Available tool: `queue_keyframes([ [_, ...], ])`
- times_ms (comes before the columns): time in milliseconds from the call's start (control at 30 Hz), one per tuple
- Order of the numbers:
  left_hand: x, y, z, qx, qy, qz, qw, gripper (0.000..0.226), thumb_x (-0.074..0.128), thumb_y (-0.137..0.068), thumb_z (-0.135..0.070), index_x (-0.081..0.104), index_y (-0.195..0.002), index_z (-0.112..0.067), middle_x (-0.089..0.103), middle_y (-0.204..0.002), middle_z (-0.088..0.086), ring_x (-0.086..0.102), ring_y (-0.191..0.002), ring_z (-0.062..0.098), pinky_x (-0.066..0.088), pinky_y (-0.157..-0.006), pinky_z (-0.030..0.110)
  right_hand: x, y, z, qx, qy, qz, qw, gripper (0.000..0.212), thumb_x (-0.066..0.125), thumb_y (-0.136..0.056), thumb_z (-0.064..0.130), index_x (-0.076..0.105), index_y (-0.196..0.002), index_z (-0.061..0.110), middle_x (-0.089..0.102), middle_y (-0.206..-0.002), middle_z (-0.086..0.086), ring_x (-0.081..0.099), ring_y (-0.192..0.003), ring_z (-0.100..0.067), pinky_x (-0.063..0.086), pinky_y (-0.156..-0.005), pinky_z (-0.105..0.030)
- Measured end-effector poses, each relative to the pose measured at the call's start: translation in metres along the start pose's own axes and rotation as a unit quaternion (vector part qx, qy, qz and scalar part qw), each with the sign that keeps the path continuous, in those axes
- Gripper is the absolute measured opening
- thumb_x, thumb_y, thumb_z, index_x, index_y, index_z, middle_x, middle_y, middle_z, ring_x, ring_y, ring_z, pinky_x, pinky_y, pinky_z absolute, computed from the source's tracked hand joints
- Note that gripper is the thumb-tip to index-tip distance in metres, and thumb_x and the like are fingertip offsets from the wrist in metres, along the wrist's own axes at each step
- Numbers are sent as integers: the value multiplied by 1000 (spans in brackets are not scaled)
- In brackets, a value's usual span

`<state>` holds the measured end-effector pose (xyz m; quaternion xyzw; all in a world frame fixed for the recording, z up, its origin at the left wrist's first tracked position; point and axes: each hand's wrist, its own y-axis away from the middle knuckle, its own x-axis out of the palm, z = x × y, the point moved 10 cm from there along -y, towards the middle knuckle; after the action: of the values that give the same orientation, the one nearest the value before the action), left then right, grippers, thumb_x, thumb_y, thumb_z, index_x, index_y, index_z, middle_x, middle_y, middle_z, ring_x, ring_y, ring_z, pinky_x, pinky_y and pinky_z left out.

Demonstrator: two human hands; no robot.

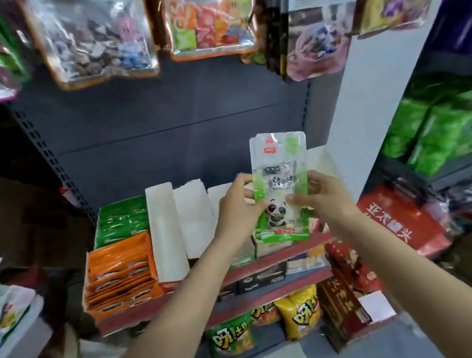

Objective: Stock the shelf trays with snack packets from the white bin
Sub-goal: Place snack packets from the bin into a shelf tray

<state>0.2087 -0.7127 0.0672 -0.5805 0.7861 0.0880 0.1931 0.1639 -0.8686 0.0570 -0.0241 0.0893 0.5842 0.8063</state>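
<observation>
A stack of green-and-white snack packets with a panda picture [280, 177] is held upright over the shelf, gripped from both sides. My left hand [237, 206] clasps the left edge and my right hand [322, 195] clasps the right edge. Below and behind the packets stand white cardboard shelf trays [165, 231], the ones in the middle showing bare white walls. An orange tray of orange packets [119, 270] and a tray of green packets [121, 220] fill the left end of the shelf. The white bin is not in view.
Large clear candy bags [93, 31] hang above the shelf. A lower shelf holds dark boxes [261, 279], and yellow and green chip bags [301, 313] stand under it. Red cartons [401, 220] sit to the right, and a side rack carries green packs [438, 129].
</observation>
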Motion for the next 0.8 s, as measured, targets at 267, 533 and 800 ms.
queue_keyframes([
  [267,94,-99,7,-25,-38,46,998,36,51,-93,-13,45,-129,-14,56,-125,5,55,-108,20,45,-74,26,-110,-87,-12,-42,137,-130,981,24,71,-78,1,61,-98,9,68,-93,-8,64,-86,-26,53,-78,-38],
  [533,164,-172,8,-41,-164,105,980,58,56,-90,-9,31,-142,-10,42,-143,11,41,-130,25,35,-101,30,-166,-164,-35,-33,169,-142,975,12,67,-82,2,63,-90,10,66,-95,-4,65,-85,-27,53,-74,-35],
  [800,195,-214,38,-95,-104,43,989,41,55,-87,0,53,-126,-11,56,-128,9,53,-119,24,45,-96,30,-150,-220,-59,-51,187,3,981,15,68,-80,2,68,-94,9,71,-92,-7,66,-84,-23,55,-79,-40],
])
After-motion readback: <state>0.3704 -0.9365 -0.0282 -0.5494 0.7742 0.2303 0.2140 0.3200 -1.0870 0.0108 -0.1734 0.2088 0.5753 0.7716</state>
